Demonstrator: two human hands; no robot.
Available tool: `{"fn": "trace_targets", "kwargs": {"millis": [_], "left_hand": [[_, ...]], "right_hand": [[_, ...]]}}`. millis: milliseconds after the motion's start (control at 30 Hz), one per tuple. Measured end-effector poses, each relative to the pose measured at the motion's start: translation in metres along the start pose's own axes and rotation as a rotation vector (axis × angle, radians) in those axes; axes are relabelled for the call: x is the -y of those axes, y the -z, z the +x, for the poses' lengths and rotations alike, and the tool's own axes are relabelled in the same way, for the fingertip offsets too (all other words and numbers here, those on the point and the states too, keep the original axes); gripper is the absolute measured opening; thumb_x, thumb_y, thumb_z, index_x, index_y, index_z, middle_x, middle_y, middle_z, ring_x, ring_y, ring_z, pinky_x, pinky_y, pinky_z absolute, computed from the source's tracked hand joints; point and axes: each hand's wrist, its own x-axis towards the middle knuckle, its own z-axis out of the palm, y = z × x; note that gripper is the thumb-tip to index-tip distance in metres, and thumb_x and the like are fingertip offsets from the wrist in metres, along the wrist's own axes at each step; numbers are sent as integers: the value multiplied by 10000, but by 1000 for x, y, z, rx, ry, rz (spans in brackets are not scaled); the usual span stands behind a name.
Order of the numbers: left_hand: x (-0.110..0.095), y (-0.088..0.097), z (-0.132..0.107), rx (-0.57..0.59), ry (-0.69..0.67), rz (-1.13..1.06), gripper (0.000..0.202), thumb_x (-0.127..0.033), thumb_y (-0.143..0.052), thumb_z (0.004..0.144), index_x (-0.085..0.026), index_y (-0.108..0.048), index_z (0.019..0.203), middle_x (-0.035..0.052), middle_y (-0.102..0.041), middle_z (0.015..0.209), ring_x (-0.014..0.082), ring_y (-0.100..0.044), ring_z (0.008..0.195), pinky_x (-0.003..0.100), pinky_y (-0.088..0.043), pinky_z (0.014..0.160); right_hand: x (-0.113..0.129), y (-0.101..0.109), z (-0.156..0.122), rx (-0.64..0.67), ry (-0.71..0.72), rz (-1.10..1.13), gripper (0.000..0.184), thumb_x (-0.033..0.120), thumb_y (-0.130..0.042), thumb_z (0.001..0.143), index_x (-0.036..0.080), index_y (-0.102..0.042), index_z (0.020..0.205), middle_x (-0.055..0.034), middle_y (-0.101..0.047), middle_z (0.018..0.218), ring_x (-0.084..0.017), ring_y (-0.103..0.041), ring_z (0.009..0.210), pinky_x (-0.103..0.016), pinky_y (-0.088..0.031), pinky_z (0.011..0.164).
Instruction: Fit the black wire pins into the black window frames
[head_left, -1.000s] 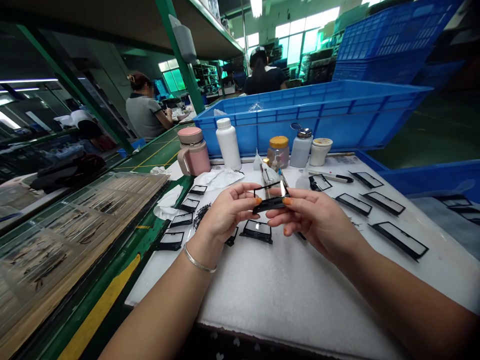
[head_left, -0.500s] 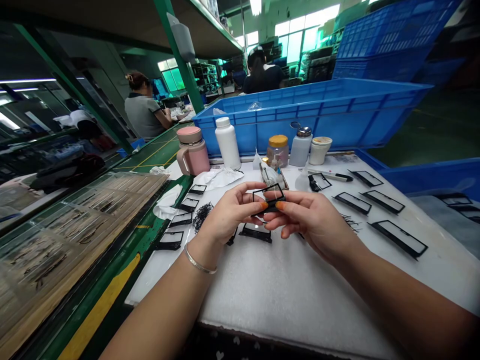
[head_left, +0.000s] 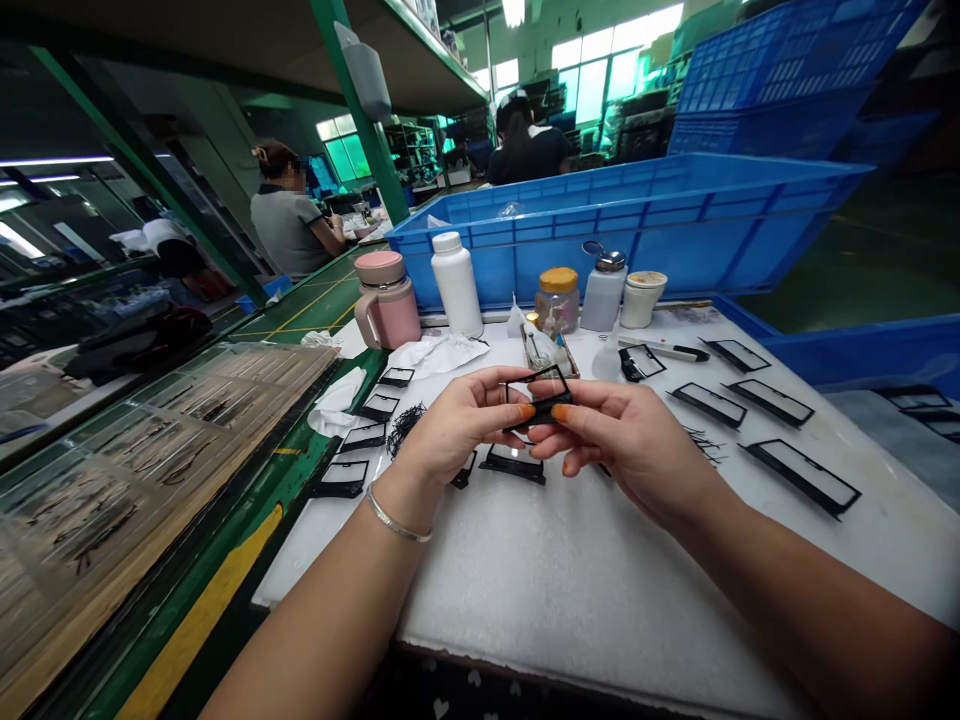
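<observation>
Pinching a small black rectangular frame (head_left: 538, 392) btwn both hands, held just above the white foam mat (head_left: 600, 600). L hand (head_left: 457, 425) and R hand (head_left: 622, 435) each grasp one short end w/ thumb & fingers, firm, neither let go. Prob. a clear pane inside, though glare makes that hard to tell. More frames (head_left: 512, 464) lie on the mat both sides, a tangle of black fibres (head_left: 405, 430) just past L hand.

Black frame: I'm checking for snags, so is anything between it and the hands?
Nothing visible stands between them: the left hand and right hand hold the black frame directly by its edges.
</observation>
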Motion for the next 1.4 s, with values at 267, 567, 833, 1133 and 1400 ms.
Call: {"fn": "trace_targets", "kwargs": {"millis": [267, 567, 833, 1133, 1400], "left_hand": [[-2, 0, 0, -1, -13, 10, 439, -200, -757, 758, -173, -620, 1174, 81, -661, 1013, 132, -666, 704, 233, -562, 631], [1, 2, 0, 0, -38, 27, 472, -225, -758, 761, -171, -600, 1203, 84, -681, 957, 127, -657, 676, 243, -555, 642], [-1, 8, -1, 18, -61, 19, 465, -248, -735, 785, -201, -594, 1226, 82, -644, 1048, 163, -653, 836, 260, -570, 680], [-2, 14, -1, -61, -92, -9, 350, -248, -756, 754, -133, -662, 1072, 65, -634, 960, 117, -625, 767, 202, -556, 620], [-1, 14, 1, -44, -113, -59, 433, -312, -812, 664, -82, -655, 994, 62, -636, 866, 129, -620, 732, 247, -530, 641]], "right_hand": [[0, 0, 0, 16, 20, -31, 233, 228, -633, 889, 117, -673, 1090, -108, -727, 852, -203, -720, 768, -155, -544, 532], [1, -1, 0, -12, -13, -44, 319, 303, -692, 861, 124, -670, 1124, -108, -723, 857, -219, -718, 771, -173, -541, 532], [-2, 4, 4, 22, -12, -25, 289, 266, -660, 895, 125, -666, 1147, -121, -721, 894, -206, -715, 795, -161, -541, 554], [-3, 5, 5, -41, -25, -24, 377, 285, -695, 861, 112, -641, 1191, -133, -720, 886, -219, -716, 795, -158, -547, 546], [-12, 19, 8, -169, -72, -113, 492, 383, -835, 710, 167, -703, 1132, -128, -719, 929, -240, -711, 774, -162, -574, 518]]}}
